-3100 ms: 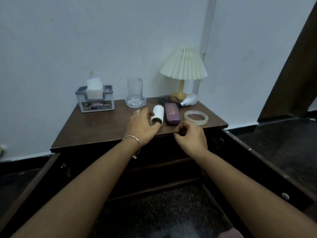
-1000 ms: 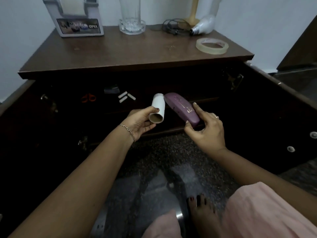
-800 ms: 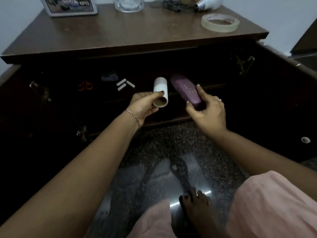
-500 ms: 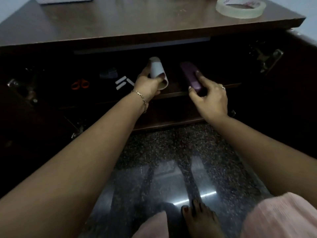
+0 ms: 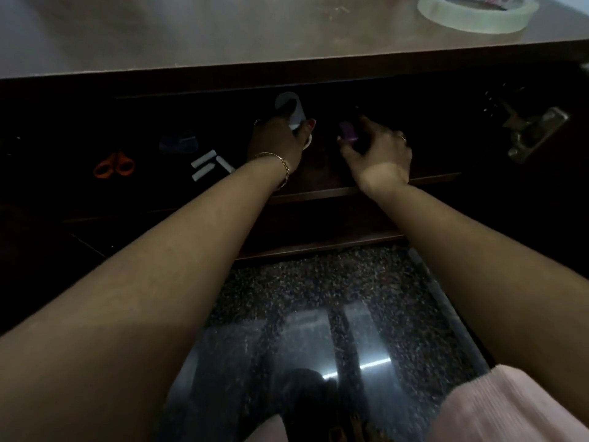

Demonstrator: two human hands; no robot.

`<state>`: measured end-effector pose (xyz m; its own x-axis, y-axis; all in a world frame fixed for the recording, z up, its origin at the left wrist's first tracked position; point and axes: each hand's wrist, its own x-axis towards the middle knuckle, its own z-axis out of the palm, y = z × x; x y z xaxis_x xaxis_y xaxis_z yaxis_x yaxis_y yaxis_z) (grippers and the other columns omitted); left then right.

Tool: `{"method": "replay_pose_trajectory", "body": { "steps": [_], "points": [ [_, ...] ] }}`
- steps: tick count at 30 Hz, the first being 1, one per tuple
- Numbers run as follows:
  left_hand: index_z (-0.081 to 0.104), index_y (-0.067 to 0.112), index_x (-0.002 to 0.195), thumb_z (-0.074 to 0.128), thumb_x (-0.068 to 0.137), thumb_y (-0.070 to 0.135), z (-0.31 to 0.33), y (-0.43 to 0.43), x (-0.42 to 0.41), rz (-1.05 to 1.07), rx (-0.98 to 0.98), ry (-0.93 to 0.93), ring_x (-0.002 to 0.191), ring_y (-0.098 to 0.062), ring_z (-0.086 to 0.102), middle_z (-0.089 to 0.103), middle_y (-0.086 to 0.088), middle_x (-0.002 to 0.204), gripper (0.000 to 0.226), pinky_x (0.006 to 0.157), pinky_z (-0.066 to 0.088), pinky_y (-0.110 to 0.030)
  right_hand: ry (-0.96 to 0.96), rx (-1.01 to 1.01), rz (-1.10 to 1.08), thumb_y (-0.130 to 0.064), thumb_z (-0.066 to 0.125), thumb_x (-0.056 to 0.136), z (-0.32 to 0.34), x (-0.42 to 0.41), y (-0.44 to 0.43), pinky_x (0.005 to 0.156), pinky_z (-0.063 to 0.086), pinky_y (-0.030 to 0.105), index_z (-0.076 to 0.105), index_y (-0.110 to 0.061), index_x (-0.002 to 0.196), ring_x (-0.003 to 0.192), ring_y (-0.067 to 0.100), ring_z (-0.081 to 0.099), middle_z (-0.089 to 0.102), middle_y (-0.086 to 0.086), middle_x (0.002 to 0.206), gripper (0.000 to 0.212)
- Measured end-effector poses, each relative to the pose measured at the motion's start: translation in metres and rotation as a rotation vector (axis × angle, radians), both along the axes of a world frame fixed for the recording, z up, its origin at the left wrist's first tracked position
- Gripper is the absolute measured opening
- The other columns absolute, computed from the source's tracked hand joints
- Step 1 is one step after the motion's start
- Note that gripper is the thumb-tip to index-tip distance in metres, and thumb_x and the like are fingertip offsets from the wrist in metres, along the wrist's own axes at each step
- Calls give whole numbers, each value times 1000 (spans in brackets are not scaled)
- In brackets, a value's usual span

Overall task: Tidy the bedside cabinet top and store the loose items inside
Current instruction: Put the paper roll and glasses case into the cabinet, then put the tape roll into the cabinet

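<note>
Both my hands reach into the dark open cabinet under the wooden top. My left hand is closed round a white cardboard tube, held above the inner shelf. My right hand grips a purple case, mostly lost in shadow, low over the same shelf. A roll of clear tape lies on the cabinet top at the far right.
On the shelf to the left lie orange-handled scissors, three short white sticks and a dark bluish object. A metal hinge sits at the right side. Below is speckled polished floor.
Since taking the tube and purple case from the top, both hands have moved down and deeper into the cabinet. My view has dropped lower and closer.
</note>
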<state>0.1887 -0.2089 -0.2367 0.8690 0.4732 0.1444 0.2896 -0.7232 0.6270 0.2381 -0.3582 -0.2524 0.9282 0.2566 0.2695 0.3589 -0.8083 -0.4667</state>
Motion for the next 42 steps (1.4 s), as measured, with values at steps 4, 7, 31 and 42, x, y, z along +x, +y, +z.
{"method": "replay_pose_trajectory", "body": {
  "steps": [4,7,31,42],
  "points": [
    [29,19,148,43,95,48,-2,1,8,-24,78,7,137,-31,35,39,-12,148,61,107,30,-30,16,-5,-16,-51,53,90,-2,8,8,101,32,38,45,-25,139,130,31,42,53,3,138,55],
    [26,19,148,45,94,48,-5,0,10,-53,128,14,136,-32,35,41,-14,147,65,107,31,-32,22,-23,-34,-53,56,87,-4,11,11,103,32,39,45,-21,137,130,31,42,53,7,136,60],
    [65,25,89,53,87,44,84,-54,-98,-96,280,-257,86,-24,66,69,4,83,23,65,43,-28,-244,254,54,-24,60,88,74,-95,-63,102,33,26,55,-12,128,120,23,50,60,4,125,42],
    [64,19,80,59,82,37,161,-77,-81,-218,226,-360,87,-22,61,68,0,84,19,74,49,-35,-204,164,-138,-38,63,84,164,-85,-77,97,38,37,50,-12,121,120,28,44,49,8,125,47]
  ]
}}
